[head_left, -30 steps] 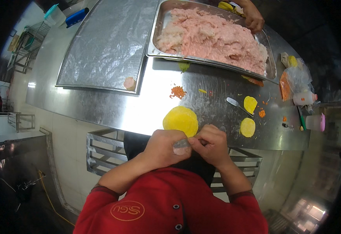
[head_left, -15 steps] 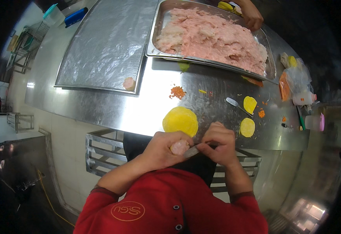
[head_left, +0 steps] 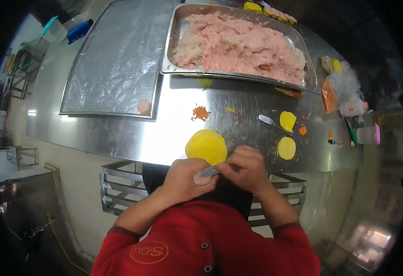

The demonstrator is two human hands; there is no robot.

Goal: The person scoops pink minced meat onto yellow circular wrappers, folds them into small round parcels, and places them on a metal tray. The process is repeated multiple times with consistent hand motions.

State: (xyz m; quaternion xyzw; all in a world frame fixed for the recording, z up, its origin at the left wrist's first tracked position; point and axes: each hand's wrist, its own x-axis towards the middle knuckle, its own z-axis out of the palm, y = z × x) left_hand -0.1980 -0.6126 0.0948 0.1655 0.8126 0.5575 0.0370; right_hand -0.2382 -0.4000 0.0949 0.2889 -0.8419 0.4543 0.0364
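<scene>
My left hand (head_left: pixel 182 178) is curled around a small dumpling (head_left: pixel 200 180) whose pink filling shows at its open top. In my right hand (head_left: pixel 248 168) is a flat metal spatula (head_left: pixel 210 171), its blade lying across the filling; the handle is hidden in my fingers. Just beyond both hands, a stack of round yellow wrappers (head_left: pixel 206 145) rests at the table's near edge. Farther off sits a small heap of diced orange bits (head_left: pixel 201 113). Pink minced filling (head_left: pixel 243 46) fills much of a deep steel pan (head_left: pixel 229 75) at the back.
At the left lies a film-covered perforated tray (head_left: pixel 109 60) with one dumpling (head_left: pixel 144 107) in its near corner. Rightward are a second spatula (head_left: pixel 266 119), yellow wrappers (head_left: pixel 286 148), a plastic bag (head_left: pixel 346 85) and a bottle (head_left: pixel 353 108). Several dumplings (head_left: pixel 280 15) line the far edge.
The spatula blade has moved from beside the dumpling onto its filling. Another person's hand at the far edge has left the view, and the whole scene has shifted slightly left.
</scene>
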